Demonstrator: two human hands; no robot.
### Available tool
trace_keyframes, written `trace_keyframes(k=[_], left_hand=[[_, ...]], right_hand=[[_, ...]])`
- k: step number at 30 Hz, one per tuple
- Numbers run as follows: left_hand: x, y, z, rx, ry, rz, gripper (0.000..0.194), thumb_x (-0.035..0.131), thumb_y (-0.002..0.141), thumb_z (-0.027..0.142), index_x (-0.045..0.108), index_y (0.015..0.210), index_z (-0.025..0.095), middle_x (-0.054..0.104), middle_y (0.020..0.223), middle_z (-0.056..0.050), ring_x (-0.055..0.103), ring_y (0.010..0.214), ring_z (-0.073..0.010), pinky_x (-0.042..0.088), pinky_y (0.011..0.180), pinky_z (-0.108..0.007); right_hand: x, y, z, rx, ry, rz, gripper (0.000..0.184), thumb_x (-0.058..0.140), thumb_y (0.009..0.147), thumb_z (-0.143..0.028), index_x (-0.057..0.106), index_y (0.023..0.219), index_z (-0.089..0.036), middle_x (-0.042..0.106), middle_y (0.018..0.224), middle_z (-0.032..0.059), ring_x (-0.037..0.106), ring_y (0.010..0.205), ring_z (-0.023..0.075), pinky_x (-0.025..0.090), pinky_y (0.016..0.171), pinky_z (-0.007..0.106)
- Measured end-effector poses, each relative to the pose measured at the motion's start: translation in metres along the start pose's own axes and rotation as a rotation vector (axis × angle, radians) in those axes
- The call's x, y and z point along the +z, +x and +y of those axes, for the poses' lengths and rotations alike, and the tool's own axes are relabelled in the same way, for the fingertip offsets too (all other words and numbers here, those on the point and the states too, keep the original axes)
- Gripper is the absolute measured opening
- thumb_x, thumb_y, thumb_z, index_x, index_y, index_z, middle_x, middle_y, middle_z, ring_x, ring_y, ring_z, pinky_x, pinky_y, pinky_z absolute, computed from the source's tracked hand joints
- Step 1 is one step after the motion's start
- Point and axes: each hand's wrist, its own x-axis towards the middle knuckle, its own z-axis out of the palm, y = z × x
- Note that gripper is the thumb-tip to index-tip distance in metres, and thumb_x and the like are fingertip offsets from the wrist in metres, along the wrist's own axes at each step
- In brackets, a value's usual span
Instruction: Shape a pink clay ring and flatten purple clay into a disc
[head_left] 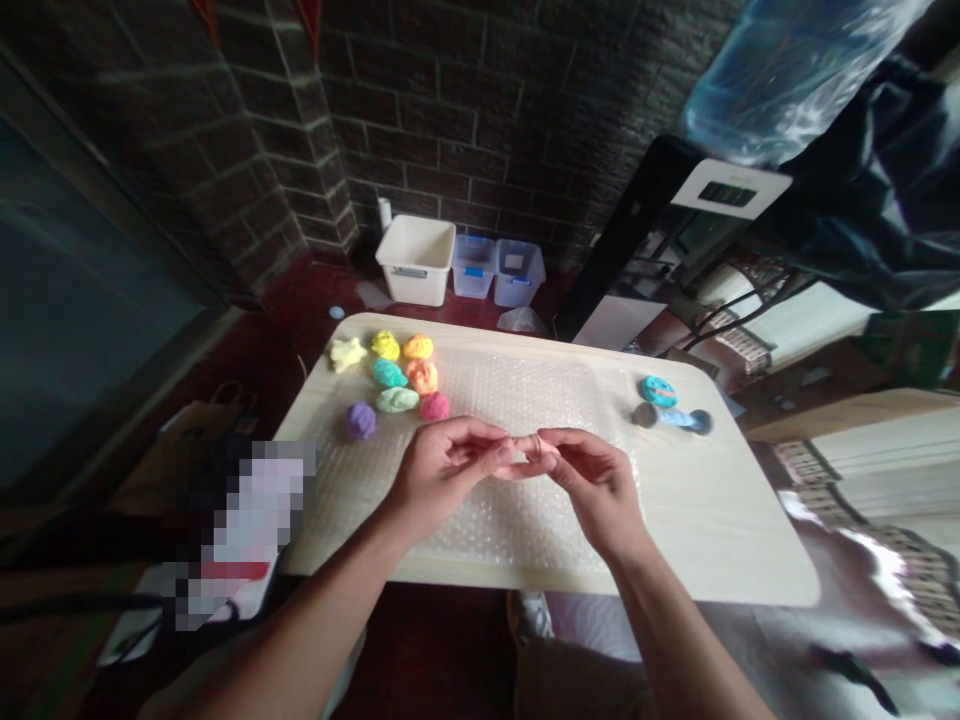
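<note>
Well, the left hand [442, 470] and right hand [596, 480] meet above the bubble wrap [487, 385], thumbs and forefingers curled inward so that their tips come together. Whether they pinch some small piece or merely press on each other, I cannot tell; anything there blends with the fingers.

Taking that meeting point as the clock's centre and the far table edge as twelve, the pink lump [434, 406] lies at ten o'clock, outside the grip and just beyond the left knuckles. Farther out, the purple lump [361, 421] sits between nine and ten. The pale green lump [397, 400], teal lump [388, 373], orange lump [422, 377] and bright yellow lump [385, 345] cluster from about ten towards eleven, all untouched. At two o'clock, well apart from the right hand, a turquoise lump [658, 390] rests near a blue, dumbbell-shaped object [675, 418] on the table [720, 520].
</note>
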Motion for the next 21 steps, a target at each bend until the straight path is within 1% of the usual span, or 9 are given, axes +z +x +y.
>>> trace_keyframes(k=[2, 4, 7, 10, 12, 16, 21], left_hand=[[0.0013, -0.0006, 0.0002, 0.002, -0.015, -0.014, 0.022, 0.087, 0.084, 0.03, 0.081, 0.099, 0.015, 0.084, 0.097, -0.009, 0.081, 0.092, -0.0232, 0.066, 0.083, -0.03], [0.0031, -0.0018, 0.0004, 0.001, -0.019, -0.039, 0.021, 0.085, 0.087, 0.031, 0.081, 0.101, 0.015, 0.085, 0.1, -0.01, 0.081, 0.096, -0.0255, 0.066, 0.088, -0.035], [0.0042, -0.0043, 0.0001, 0.024, 0.042, -0.053, 0.022, 0.083, 0.09, 0.032, 0.081, 0.103, 0.016, 0.084, 0.105, -0.012, 0.081, 0.1, -0.0275, 0.066, 0.091, -0.038], [0.003, -0.0063, 0.0005, 0.057, 0.134, -0.05, 0.02, 0.082, 0.09, 0.032, 0.082, 0.101, 0.016, 0.084, 0.102, -0.011, 0.081, 0.095, -0.026, 0.066, 0.087, -0.036], [0.0019, -0.0065, 0.0019, 0.075, 0.169, -0.063, 0.017, 0.081, 0.09, 0.03, 0.083, 0.098, 0.016, 0.084, 0.098, -0.011, 0.081, 0.093, -0.0244, 0.066, 0.085, -0.034], [-0.0002, -0.0052, 0.0056, 0.117, 0.224, -0.093, 0.013, 0.079, 0.09, 0.025, 0.084, 0.098, 0.016, 0.084, 0.096, -0.009, 0.08, 0.089, -0.0218, 0.065, 0.082, -0.031], [-0.0031, -0.0049, 0.0068, 0.145, 0.307, -0.137, 0.012, 0.078, 0.091, 0.024, 0.085, 0.098, 0.018, 0.084, 0.096, -0.009, 0.079, 0.088, -0.0208, 0.063, 0.081, -0.03]], right_hand=[[-0.0006, -0.0008, 0.001, -0.012, -0.05, -0.002, 0.024, 0.09, 0.084, -0.028, 0.084, 0.107, -0.028, 0.084, 0.104, 0.0049, 0.079, 0.094, 0.0192, 0.065, 0.086, 0.031], [0.0006, -0.002, 0.0004, -0.027, -0.104, -0.003, 0.026, 0.091, 0.084, -0.031, 0.084, 0.109, -0.028, 0.083, 0.106, 0.0063, 0.078, 0.095, 0.021, 0.064, 0.086, 0.034], [0.0048, -0.0035, -0.0025, -0.053, -0.16, -0.023, 0.02, 0.086, 0.088, -0.032, 0.083, 0.107, -0.026, 0.082, 0.102, 0.0069, 0.077, 0.09, 0.0205, 0.063, 0.082, 0.035], [0.0086, -0.0045, -0.006, -0.08, -0.193, -0.059, 0.013, 0.083, 0.091, -0.031, 0.082, 0.102, -0.024, 0.079, 0.093, 0.006, 0.072, 0.082, 0.0181, 0.06, 0.075, 0.032], [0.0093, -0.0049, -0.0077, -0.098, -0.211, -0.081, 0.011, 0.081, 0.092, -0.029, 0.082, 0.101, -0.023, 0.077, 0.091, 0.0058, 0.07, 0.08, 0.0172, 0.058, 0.073, 0.031], [0.0071, -0.0052, -0.0086, -0.125, -0.262, -0.137, 0.007, 0.078, 0.095, -0.027, 0.081, 0.101, -0.023, 0.076, 0.092, 0.0063, 0.067, 0.081, 0.0173, 0.055, 0.072, 0.032], [0.0043, -0.0057, -0.0084, -0.113, -0.281, -0.185, 0.009, 0.077, 0.096, -0.028, 0.08, 0.103, -0.023, 0.076, 0.095, 0.0071, 0.068, 0.083, 0.0192, 0.055, 0.072, 0.034]])
